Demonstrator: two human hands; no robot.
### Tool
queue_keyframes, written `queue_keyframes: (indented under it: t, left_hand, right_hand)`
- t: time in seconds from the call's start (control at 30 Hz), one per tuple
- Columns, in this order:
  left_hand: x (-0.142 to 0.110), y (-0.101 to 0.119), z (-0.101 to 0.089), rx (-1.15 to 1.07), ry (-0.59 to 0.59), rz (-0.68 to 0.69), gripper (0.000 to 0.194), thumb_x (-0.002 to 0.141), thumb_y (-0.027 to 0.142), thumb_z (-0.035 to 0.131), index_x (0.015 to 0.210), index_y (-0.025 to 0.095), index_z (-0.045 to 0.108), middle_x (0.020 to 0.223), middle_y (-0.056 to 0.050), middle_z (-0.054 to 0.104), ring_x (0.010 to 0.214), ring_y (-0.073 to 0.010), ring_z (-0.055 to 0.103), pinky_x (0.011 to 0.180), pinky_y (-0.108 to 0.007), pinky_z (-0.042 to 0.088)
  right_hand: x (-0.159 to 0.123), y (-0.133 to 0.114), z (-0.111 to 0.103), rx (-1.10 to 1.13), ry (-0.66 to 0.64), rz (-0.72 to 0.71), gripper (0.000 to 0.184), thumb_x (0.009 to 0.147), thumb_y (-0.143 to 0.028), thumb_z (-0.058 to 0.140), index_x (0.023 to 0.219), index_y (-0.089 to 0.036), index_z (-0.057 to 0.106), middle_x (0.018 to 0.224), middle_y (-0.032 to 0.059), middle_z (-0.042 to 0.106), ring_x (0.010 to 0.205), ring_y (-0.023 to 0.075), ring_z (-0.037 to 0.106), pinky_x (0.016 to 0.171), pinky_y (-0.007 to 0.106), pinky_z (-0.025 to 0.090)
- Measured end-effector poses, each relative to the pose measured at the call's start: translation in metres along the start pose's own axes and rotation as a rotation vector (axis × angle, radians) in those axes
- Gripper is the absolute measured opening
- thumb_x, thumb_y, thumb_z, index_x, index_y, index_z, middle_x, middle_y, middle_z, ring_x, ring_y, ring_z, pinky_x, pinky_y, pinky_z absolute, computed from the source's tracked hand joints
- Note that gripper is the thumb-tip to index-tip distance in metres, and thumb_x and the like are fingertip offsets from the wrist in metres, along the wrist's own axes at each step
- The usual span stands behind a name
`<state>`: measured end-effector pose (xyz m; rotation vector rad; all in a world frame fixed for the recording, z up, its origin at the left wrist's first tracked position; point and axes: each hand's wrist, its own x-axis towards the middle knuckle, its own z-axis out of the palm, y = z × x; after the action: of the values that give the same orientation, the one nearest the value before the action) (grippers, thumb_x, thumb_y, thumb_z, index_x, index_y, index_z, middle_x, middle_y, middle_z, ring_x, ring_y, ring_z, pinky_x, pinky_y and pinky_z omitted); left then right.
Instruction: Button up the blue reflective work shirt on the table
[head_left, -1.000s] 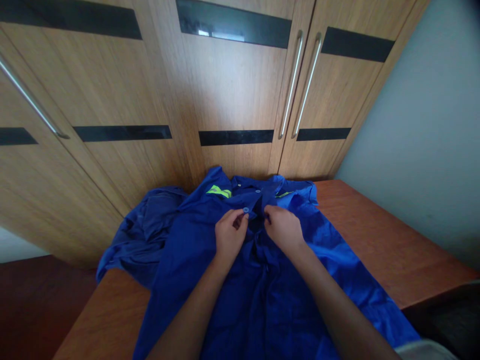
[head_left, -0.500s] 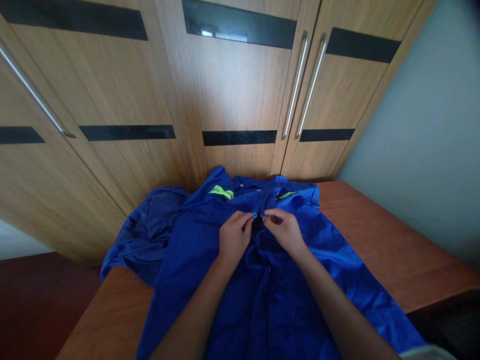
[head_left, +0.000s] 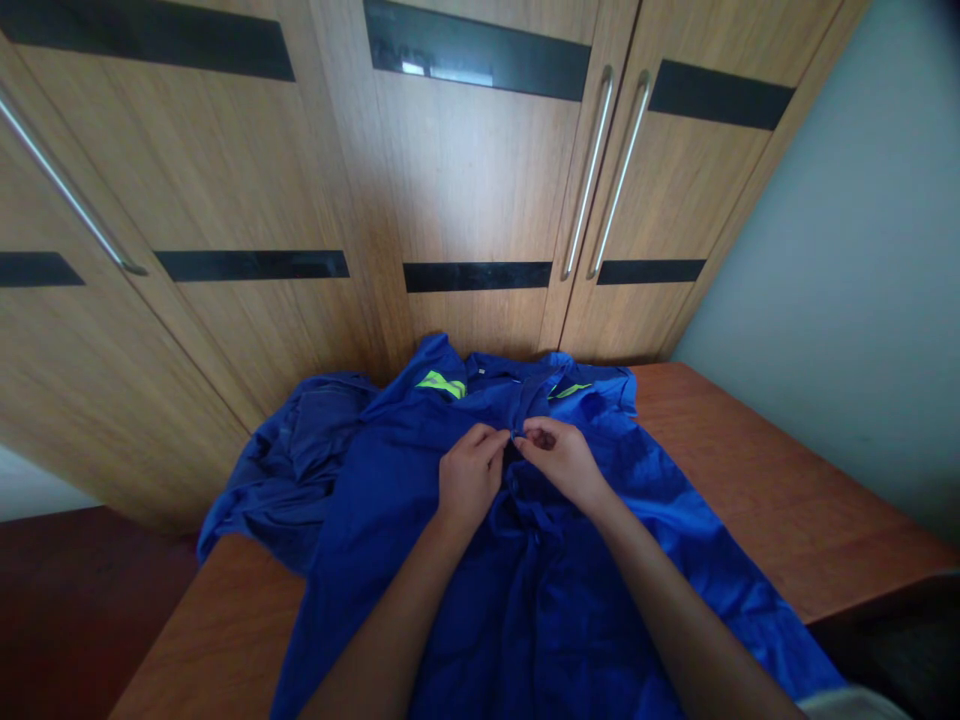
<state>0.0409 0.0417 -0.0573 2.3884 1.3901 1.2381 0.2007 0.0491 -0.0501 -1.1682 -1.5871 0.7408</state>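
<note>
readable text: none | small pale patch [head_left: 481, 371] on blue garment [head_left: 390, 480], near its top edge: too small to read

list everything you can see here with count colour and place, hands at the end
Garment: 1, bright blue, spread across the tabletop
Patches: 2, lime yellow, near the garment's far end
Label: 1, whitish, inside the collar
Bundled cloth: 1, darker blue, at the garment's left
Tabletop: 1, reddish brown, beneath both
Cabinet: 1, light wood, behind
Handles: 3, silver, on the cabinet
Strips: 7, black, across the cabinet
Wall: 1, grey, right
Floor: 1, dark reddish, lower left
Left hand: 1, bare, pinching the garment's front opening
Right hand: 1, bare, pinching there too
</note>
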Motion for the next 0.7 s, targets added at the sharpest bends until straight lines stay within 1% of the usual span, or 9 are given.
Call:
queue_keyframes:
  t: [0.1,0.27,0.43,0.57,0.67,0.7]
  left_hand:
    - [0.000,0.000,0.001,-0.035,-0.007,0.001,0.023,0.091,0.017,0.047,0.102,0.022,0.067,0.093,-0.004,0.067,0.086,-0.0152,0.062,0.079,-0.025,0.048]
    - [0.001,0.002,0.000,-0.171,-0.051,-0.008,0.022,0.089,0.017,0.049,0.104,0.021,0.065,0.096,-0.005,0.067,0.088,-0.0165,0.062,0.078,-0.026,0.049]
    - [0.003,0.000,-0.002,-0.311,-0.075,-0.049,0.022,0.090,0.017,0.049,0.102,0.020,0.067,0.090,-0.004,0.068,0.078,-0.0146,0.062,0.072,-0.025,0.049]
    - [0.004,-0.003,0.000,-0.339,-0.042,-0.076,0.020,0.089,0.019,0.052,0.100,0.021,0.068,0.091,-0.003,0.070,0.080,-0.0150,0.064,0.074,-0.025,0.049]
    - [0.003,-0.004,0.002,-0.315,-0.028,-0.091,0.016,0.087,0.019,0.056,0.094,0.020,0.069,0.090,-0.003,0.072,0.080,-0.0152,0.065,0.073,-0.025,0.050]
    - [0.003,-0.003,0.002,-0.287,-0.024,-0.093,0.015,0.087,0.019,0.056,0.092,0.020,0.070,0.088,-0.003,0.072,0.078,-0.0151,0.065,0.072,-0.025,0.049]
  right_hand:
    - [0.001,-0.002,0.001,0.021,-0.036,-0.004,0.015,0.073,-0.032,0.064,0.080,-0.021,0.058,0.062,-0.0046,0.054,0.055,0.0118,0.052,0.052,0.022,0.041]
    - [0.001,-0.004,0.003,-0.030,0.008,-0.002,0.017,0.073,-0.034,0.063,0.077,-0.022,0.052,0.062,-0.0046,0.053,0.056,0.0126,0.052,0.052,0.022,0.041]
    - [-0.001,-0.009,0.000,-0.121,0.014,-0.015,0.015,0.074,-0.032,0.061,0.075,-0.023,0.049,0.059,-0.0055,0.050,0.053,0.0127,0.050,0.050,0.022,0.039]
    - [-0.003,-0.012,-0.001,-0.226,0.014,-0.066,0.008,0.076,-0.027,0.057,0.074,-0.023,0.050,0.057,-0.0055,0.048,0.053,0.0127,0.049,0.051,0.022,0.037]
    - [-0.005,-0.015,-0.001,-0.301,0.011,-0.120,0.002,0.077,-0.023,0.054,0.078,-0.022,0.054,0.060,-0.0042,0.051,0.055,0.0132,0.050,0.054,0.022,0.038]
    - [-0.006,-0.016,-0.001,-0.334,0.013,-0.136,0.004,0.077,-0.021,0.054,0.080,-0.022,0.056,0.061,-0.0037,0.052,0.056,0.0134,0.051,0.056,0.022,0.039]
